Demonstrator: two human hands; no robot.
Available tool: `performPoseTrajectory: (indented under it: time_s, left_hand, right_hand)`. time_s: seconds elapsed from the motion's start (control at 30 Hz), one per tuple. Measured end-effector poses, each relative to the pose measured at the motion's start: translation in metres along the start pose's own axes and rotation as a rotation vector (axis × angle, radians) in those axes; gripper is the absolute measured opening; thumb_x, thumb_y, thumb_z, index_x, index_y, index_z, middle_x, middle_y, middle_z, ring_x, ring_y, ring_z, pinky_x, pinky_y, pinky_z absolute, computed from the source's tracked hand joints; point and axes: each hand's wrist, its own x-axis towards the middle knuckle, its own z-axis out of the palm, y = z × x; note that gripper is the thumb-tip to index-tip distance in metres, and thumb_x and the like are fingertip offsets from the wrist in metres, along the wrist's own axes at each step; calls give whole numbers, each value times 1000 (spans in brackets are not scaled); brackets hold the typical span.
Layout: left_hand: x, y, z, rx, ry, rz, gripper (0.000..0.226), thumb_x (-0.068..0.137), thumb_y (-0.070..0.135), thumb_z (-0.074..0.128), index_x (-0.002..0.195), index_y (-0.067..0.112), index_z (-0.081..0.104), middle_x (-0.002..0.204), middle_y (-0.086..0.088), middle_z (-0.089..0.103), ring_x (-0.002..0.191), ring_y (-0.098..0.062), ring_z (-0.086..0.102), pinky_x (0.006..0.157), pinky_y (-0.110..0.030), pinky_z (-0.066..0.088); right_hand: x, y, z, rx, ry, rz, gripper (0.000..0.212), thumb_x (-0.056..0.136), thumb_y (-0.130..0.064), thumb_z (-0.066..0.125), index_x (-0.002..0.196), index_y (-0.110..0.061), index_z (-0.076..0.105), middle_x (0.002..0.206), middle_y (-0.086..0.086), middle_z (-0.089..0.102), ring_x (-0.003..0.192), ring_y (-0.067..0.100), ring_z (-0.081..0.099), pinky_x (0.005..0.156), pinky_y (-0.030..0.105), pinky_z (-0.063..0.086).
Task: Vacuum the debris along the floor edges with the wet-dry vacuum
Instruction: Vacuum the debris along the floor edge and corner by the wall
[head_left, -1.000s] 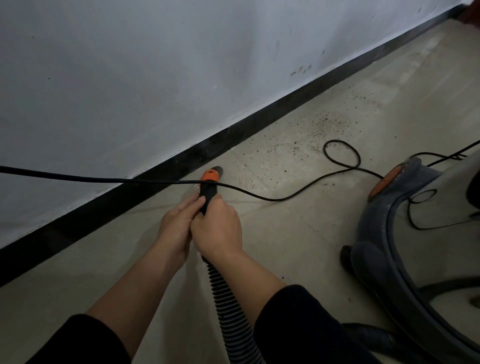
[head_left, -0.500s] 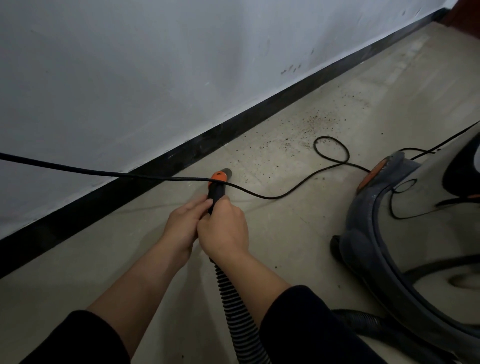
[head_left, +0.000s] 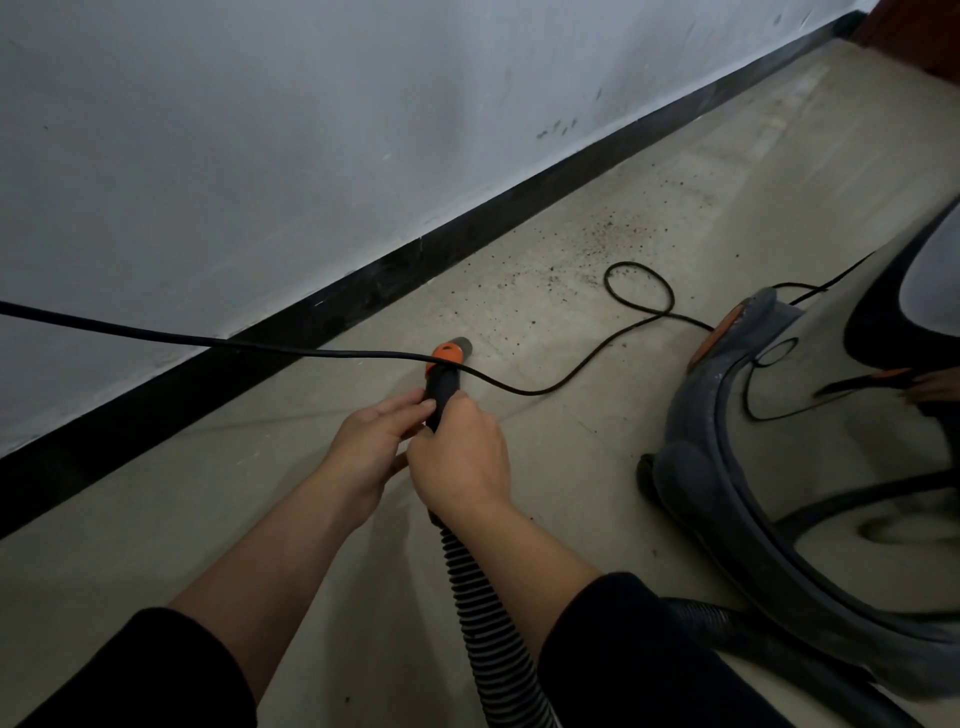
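Both hands, left hand (head_left: 371, 441) and right hand (head_left: 460, 460), grip the hose nozzle (head_left: 444, 376); debris (head_left: 597, 249) lies ahead beside the baseboard (head_left: 395, 280); vacuum (head_left: 779, 467) crowds the right; power cord (head_left: 291, 351) crosses the nozzle.

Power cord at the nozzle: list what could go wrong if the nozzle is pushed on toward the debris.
1. The power cord crosses over the nozzle, which the left hand and right hand grip; pushing forward could snag it.
2. Its loop lies on the floor beside the debris, so the nozzle may catch it there.
3. A tugged cord might jerk the vacuum body.
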Motion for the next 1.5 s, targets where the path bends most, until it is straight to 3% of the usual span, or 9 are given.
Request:
performPoseTrajectory:
  time_s: [0.1,0.27,0.4,0.57,0.83,0.97,1.13,1.37,1.5]
  left_hand:
    - [-1,-1,4,-3,0,0,39,92,16,64,131,16,62,118,0,70,114,-14,62,76,-24,46]
    - [-4,-2,11,-58,17,-8,33,92,11,64,125,15,63,107,2,70,101,-8,61,75,-21,47]
    - [-4,-4,17,-110,-12,-32,16,93,9,63,103,20,67,87,4,77,93,-10,69,79,-23,51]
    - [-3,-8,27,-168,-46,-53,14,92,9,64,104,14,69,96,-5,76,92,-15,71,83,-25,53]
    - [-3,-12,34,-222,-83,-94,26,90,11,66,114,1,67,100,-13,75,84,-17,74,65,-21,56]
    - [0,-13,39,-230,-65,-117,25,90,13,68,109,-3,68,100,-14,75,84,-17,74,67,-21,57]
    - [0,-16,45,-252,-69,-152,23,90,14,68,107,-1,67,100,-14,73,78,-16,73,58,-20,56]
    - [0,-17,48,-268,-62,-154,16,89,12,68,98,-1,69,91,-14,75,73,-16,74,59,-21,56]
    - [1,-16,42,-272,-4,-152,17,88,12,68,100,-1,68,93,-16,73,77,-19,72,66,-25,55]
  right_hand:
    - [0,7,-5,17,-5,-11,22,93,-18,51,113,-9,53,103,9,62,96,26,58,68,33,46]
    - [-2,20,-8,37,-28,-27,17,89,-21,54,102,-11,57,92,8,63,78,22,57,49,23,34]
    - [-4,29,-13,39,-37,-25,15,86,-22,58,95,-10,58,88,8,63,79,25,60,52,27,40]
    - [-8,37,-21,24,-39,-37,14,83,-20,60,93,-10,60,86,8,64,79,25,62,67,37,55]
    - [-11,46,-29,29,-51,-26,15,81,-18,64,90,-7,60,84,10,64,78,26,62,68,38,55]
    - [-13,49,-33,13,-70,-26,15,79,-19,65,88,-7,61,84,10,64,78,27,63,68,39,56]
    - [-16,53,-37,22,-78,-15,12,79,-15,62,86,-6,60,83,11,64,77,28,63,64,37,54]
    - [-14,56,-37,13,-66,-12,12,77,-14,60,84,-5,60,82,14,64,76,31,63,64,38,53]
    - [-13,53,-33,9,-93,-42,13,78,-16,61,87,-7,61,82,12,64,76,29,63,64,38,54]
